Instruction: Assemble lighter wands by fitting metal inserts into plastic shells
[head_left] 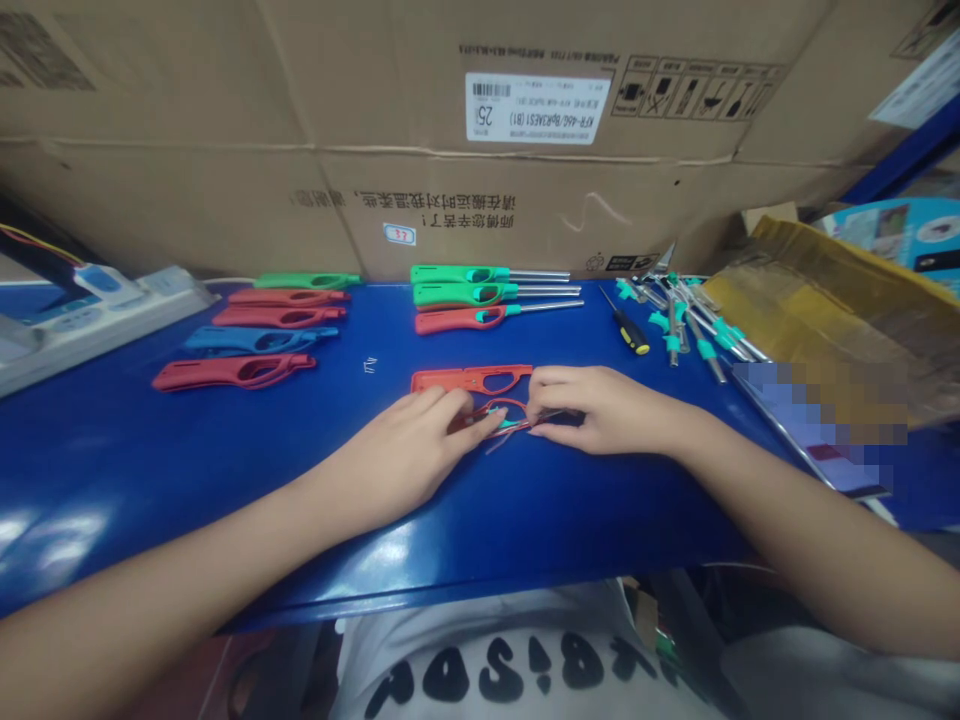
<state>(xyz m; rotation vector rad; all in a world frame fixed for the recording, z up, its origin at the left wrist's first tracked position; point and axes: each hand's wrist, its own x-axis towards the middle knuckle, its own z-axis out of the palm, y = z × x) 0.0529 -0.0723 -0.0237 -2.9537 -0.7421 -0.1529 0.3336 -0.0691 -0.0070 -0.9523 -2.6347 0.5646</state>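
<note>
My left hand point(420, 440) is closed around an orange-red gas lighter half shell point(508, 404), its thumb pressing near a teal part point(504, 422) inside. My right hand point(611, 408) pinches at the front end of the same lighter, where a thin metal tube point(564, 413) shows between the fingers. A short clear strip sticks out below the fingertips; its kind is unclear. Just behind the hands lies another orange half shell point(450, 380). The fingers hide much of the held lighter.
Lighters with metal tubes point(495, 317) lie behind the hands, several handle shells point(236, 372) to the left. Small screws point(370, 366) lie between. A screwdriver point(630, 332), several teal-fitted tubes point(705, 345) and a yellow-taped bag point(825, 310) are rightward. A power strip point(105, 325) and cardboard point(405, 160) border the table.
</note>
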